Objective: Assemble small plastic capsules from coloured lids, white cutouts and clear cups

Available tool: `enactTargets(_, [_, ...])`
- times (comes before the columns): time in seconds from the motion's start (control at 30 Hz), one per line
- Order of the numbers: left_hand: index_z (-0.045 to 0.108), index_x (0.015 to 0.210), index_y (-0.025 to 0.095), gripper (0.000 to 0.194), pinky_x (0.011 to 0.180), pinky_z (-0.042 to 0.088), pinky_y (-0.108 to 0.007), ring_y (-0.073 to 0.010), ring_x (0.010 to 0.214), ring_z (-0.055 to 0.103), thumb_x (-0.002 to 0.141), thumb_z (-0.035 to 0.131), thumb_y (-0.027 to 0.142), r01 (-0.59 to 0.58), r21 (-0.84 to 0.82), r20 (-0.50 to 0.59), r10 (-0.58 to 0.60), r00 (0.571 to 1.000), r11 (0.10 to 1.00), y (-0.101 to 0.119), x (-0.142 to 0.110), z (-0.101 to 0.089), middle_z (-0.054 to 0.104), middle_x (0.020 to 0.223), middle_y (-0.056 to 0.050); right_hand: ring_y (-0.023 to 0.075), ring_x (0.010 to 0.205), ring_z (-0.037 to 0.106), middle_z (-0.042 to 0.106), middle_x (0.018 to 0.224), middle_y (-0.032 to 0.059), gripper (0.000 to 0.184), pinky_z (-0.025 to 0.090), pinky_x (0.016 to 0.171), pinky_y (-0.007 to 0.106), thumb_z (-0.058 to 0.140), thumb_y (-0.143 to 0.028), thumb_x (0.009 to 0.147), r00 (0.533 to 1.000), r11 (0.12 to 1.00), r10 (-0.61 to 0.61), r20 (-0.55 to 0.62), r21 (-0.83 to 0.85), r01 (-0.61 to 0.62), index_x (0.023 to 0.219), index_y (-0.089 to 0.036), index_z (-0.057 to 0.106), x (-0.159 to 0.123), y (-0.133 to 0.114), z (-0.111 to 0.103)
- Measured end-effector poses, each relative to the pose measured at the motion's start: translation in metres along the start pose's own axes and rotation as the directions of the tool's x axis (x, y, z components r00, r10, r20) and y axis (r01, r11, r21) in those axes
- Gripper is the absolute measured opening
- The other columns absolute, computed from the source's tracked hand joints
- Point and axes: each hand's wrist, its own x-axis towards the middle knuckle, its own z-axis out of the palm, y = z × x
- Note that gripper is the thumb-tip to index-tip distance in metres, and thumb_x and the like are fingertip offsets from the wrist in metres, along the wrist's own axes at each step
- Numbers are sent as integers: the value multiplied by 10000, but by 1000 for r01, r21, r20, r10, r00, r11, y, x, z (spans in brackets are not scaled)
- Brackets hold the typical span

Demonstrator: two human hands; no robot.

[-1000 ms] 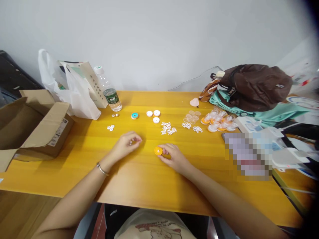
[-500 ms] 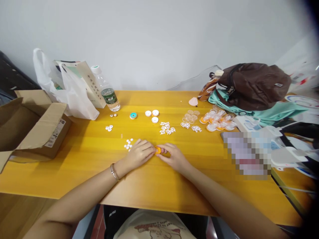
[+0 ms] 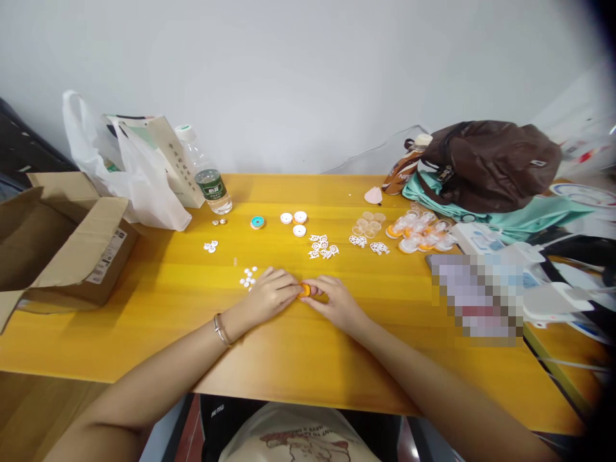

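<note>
Between my two hands is a small round orange plastic piece (image 3: pixel 305 290), its edges partly covered by fingers. My left hand (image 3: pixel 274 292) pinches it from the left side, and my right hand (image 3: pixel 335 299) grips its right edge with thumb and fingers. Just left of my left hand lie several small white discs (image 3: pixel 248 280). Beyond the hands are several white spoked plastic parts (image 3: pixel 323 246), with two more clusters of them to the right. Round white pieces (image 3: pixel 299 230) and a teal-centred round piece (image 3: pixel 257 222) rest farther back.
An open cardboard box (image 3: pixel 101 250), a white plastic bag (image 3: pixel 149 186) and a water bottle (image 3: pixel 212 186) stand at left. Clear discs (image 3: pixel 369 226), orange-and-clear parts (image 3: pixel 421 232), a brown bag (image 3: pixel 495 167), a coffee bottle (image 3: pixel 404 170) and white chargers (image 3: pixel 553 301) are at right.
Almost nothing differs. Both hands keep the orange piece in the same spot, and the whole view has shifted very slightly.
</note>
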Motion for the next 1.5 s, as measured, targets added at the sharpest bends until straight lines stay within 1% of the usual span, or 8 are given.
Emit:
enactTargets(0.17, [615,923,207,161,657,315,-267,-123,770,524,848,478,243,62,-67,1,-62,998,996,0,0,-2,640,849,-26,144,741,531,582,765,19,205,396,700,273,584,-285,771,1000,1000,13,17,1,-13,956,-195,575,0,-1,-1])
enactTargets(0.33, [593,1007,194,237,719,402,-281,-141,806,554,811,529,312,183,-245,41,-179,983,952,-2,-2,0,639,907,-46,145,733,529,581,763,21,203,391,693,276,567,-310,783,1000,1000,5,24,-6,-5,955,-204,569,0,-3,-3])
enactTargets(0.43, [568,1064,183,293,740,441,-288,-147,824,571,804,536,315,207,-344,53,-201,978,916,-2,-2,1,640,948,-63,148,733,524,577,766,21,224,391,698,283,566,-316,783,1000,1000,8,20,-9,-8,979,-207,558,-1,-2,-3])
enactTargets(0.53, [563,1077,179,291,762,456,-292,-147,838,580,810,530,290,208,-379,45,-206,977,902,-1,-1,1,641,967,-69,152,746,526,576,774,23,220,397,702,289,566,-298,782,1000,1000,12,19,-8,-12,982,-207,558,0,-2,-2])
enactTargets(0.7, [569,1071,177,292,765,467,-301,-155,835,590,804,538,292,219,-366,48,-217,975,904,0,-1,0,651,945,-70,148,738,535,570,784,26,237,431,696,284,587,-284,760,999,998,19,-32,63,-17,984,-210,563,-1,-2,-3])
enactTargets(0.87, [562,1075,176,287,784,469,-299,-157,865,596,809,531,278,195,-374,30,-199,980,906,1,0,1,648,976,-75,159,850,557,577,899,45,197,456,773,302,580,-255,760,993,989,39,-113,148,-22,949,-207,555,-2,-1,-3])
enactTargets(1.07, [586,1017,172,238,772,465,-290,-151,841,614,808,536,275,179,-346,29,-181,983,921,1,-1,2,667,931,-66,172,839,594,640,878,35,131,463,774,321,577,-281,768,994,992,40,-98,120,-28,879,-212,572,-4,3,0])
enactTargets(1.5, [616,972,199,187,780,443,-272,-128,885,619,834,502,256,63,-182,-29,-69,997,981,-2,-6,6,669,981,-53,166,897,618,674,965,21,153,463,816,326,553,-263,801,991,997,-77,-113,-31,74,936,-249,624,-8,1,-2])
